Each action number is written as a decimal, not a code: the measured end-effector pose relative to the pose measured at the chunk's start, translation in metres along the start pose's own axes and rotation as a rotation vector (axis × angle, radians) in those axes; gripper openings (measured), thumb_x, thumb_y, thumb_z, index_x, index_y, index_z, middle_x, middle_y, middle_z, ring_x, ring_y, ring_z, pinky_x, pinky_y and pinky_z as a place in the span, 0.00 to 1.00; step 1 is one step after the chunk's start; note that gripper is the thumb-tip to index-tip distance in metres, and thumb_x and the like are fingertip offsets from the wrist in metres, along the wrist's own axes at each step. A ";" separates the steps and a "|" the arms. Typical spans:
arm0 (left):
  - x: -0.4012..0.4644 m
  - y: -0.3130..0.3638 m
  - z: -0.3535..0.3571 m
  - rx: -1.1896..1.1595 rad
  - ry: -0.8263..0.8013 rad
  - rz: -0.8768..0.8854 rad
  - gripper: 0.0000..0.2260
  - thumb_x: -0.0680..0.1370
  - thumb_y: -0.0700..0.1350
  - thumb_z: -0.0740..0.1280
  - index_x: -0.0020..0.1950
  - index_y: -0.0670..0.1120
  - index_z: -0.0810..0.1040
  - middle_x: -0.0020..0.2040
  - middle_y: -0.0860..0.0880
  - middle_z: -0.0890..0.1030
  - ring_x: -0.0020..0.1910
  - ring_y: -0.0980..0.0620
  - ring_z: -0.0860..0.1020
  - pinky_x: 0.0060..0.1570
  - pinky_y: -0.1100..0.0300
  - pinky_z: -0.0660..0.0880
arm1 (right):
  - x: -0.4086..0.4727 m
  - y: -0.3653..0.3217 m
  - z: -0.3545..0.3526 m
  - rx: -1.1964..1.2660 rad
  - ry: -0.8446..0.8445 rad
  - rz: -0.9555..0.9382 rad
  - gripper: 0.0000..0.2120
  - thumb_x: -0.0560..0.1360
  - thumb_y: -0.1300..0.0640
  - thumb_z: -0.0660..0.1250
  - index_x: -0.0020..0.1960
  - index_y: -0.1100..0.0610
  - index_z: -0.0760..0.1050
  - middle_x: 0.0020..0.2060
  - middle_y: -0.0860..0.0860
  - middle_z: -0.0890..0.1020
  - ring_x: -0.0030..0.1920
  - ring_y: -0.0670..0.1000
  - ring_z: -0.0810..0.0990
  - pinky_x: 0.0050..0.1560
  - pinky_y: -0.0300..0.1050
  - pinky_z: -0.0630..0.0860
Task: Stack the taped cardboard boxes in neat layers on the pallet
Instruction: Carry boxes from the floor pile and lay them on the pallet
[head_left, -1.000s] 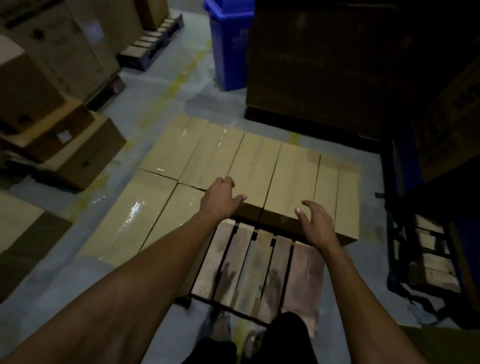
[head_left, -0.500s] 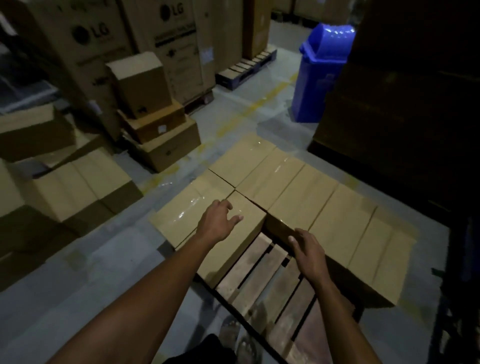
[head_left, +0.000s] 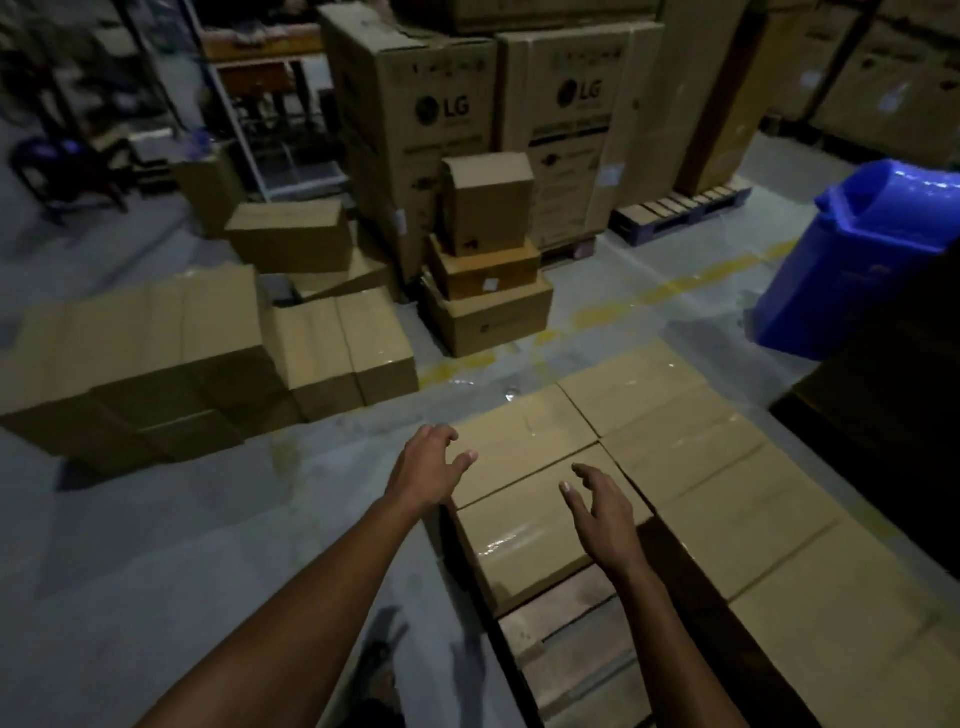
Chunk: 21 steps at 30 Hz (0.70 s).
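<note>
Several taped cardboard boxes (head_left: 717, 467) lie flat in one layer on a wooden pallet (head_left: 576, 644), whose bare slats show at the bottom centre. My left hand (head_left: 428, 467) hovers with spread fingers over the left edge of the nearest boxes, holding nothing. My right hand (head_left: 602, 512) hangs empty with loosely spread fingers above the closest box (head_left: 519, 540). More taped boxes (head_left: 343, 348) stand in a loose group on the floor to the left.
A three-box stack (head_left: 488, 270) and tall LG cartons (head_left: 415, 130) stand behind. A blue bin (head_left: 857, 260) is at the right, beside a dark stack (head_left: 893, 395). Grey floor with yellow markings (head_left: 675, 291) lies between the pallet and the left boxes.
My view has swung left from the pallet toward the floor boxes. Both hands have lifted off the edge of the pallet boxes and now hang free above them.
</note>
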<state>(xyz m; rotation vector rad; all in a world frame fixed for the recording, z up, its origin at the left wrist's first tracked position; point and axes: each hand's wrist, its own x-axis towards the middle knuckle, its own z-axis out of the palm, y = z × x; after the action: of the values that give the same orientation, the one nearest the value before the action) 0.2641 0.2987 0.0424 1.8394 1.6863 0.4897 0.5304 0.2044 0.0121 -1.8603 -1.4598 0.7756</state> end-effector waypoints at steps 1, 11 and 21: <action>0.004 -0.016 -0.012 -0.014 0.018 -0.020 0.22 0.80 0.60 0.70 0.67 0.48 0.77 0.61 0.49 0.76 0.59 0.49 0.77 0.59 0.54 0.75 | 0.011 -0.012 0.016 -0.007 -0.024 -0.020 0.21 0.84 0.47 0.65 0.72 0.56 0.74 0.67 0.52 0.79 0.65 0.51 0.77 0.60 0.45 0.74; 0.040 -0.206 -0.153 -0.046 0.136 -0.190 0.19 0.80 0.61 0.68 0.65 0.50 0.77 0.61 0.49 0.76 0.57 0.48 0.78 0.58 0.53 0.76 | 0.110 -0.171 0.213 -0.015 -0.240 -0.173 0.22 0.83 0.47 0.66 0.73 0.57 0.74 0.67 0.53 0.79 0.63 0.53 0.80 0.61 0.51 0.78; 0.069 -0.351 -0.268 -0.027 0.190 -0.365 0.20 0.81 0.59 0.69 0.67 0.47 0.77 0.62 0.47 0.76 0.58 0.46 0.77 0.58 0.55 0.74 | 0.165 -0.302 0.375 -0.116 -0.439 -0.249 0.23 0.83 0.46 0.65 0.74 0.57 0.73 0.69 0.55 0.78 0.65 0.54 0.78 0.65 0.50 0.77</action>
<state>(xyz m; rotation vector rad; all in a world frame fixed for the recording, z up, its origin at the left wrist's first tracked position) -0.1651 0.4220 0.0124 1.4555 2.0755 0.5397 0.0940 0.4662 0.0053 -1.6077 -2.0030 1.0364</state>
